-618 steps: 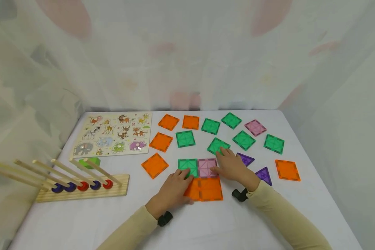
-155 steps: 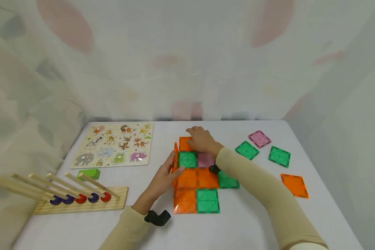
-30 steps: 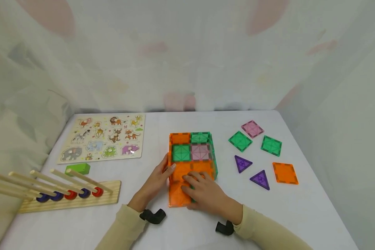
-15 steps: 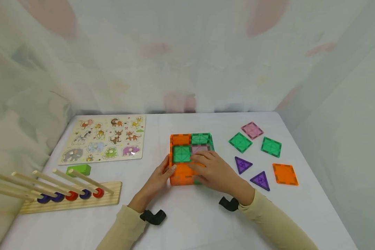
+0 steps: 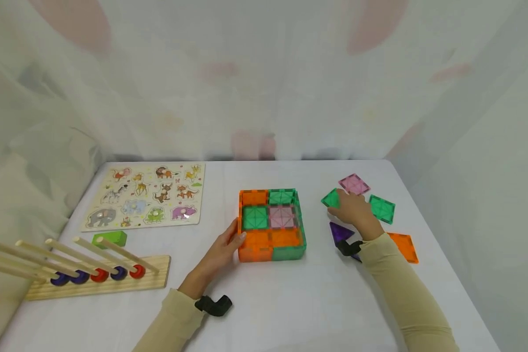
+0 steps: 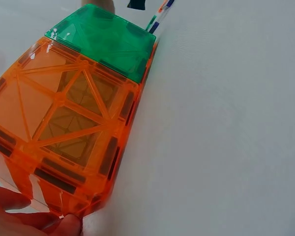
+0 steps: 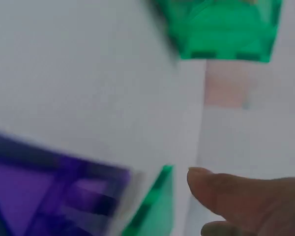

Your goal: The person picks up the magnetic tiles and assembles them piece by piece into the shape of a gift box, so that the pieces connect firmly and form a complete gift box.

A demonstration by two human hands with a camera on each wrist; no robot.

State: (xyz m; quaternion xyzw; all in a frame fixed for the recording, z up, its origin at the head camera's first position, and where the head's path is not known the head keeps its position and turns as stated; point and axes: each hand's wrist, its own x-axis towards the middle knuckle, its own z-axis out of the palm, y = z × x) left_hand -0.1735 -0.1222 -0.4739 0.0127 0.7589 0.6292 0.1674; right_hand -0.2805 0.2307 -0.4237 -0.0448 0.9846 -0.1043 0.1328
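Observation:
A low, open-topped box of magnetic tiles [image 5: 281, 216] stands in the table's middle, its orange and green walls upright. My left hand [image 5: 221, 249] holds its left wall near the front corner, the thumb at the top edge. In the left wrist view the box's front wall [image 6: 59, 103] fills the left side. To the right, my right hand [image 5: 353, 209] reaches over a green square tile [image 5: 331, 198] and hides part of it. In the right wrist view, my thumb [image 7: 226, 191] shows a small gap to that tile's corner [image 7: 157, 211]; the other fingertips are hidden.
Around the right hand lie a pink tile [image 5: 354, 184], another green tile [image 5: 383, 209], an orange tile [image 5: 405, 246] and purple triangles [image 5: 341, 231]. On the left are an animal puzzle board [image 5: 143, 196], a green block [image 5: 110, 238] and a wooden peg rack [image 5: 154, 279] with rings.
The front orange and green tiles, flat a second ago, now stand upright as the box's front wall. My right hand has left them and moved right, over the green tile. My left hand stays put.

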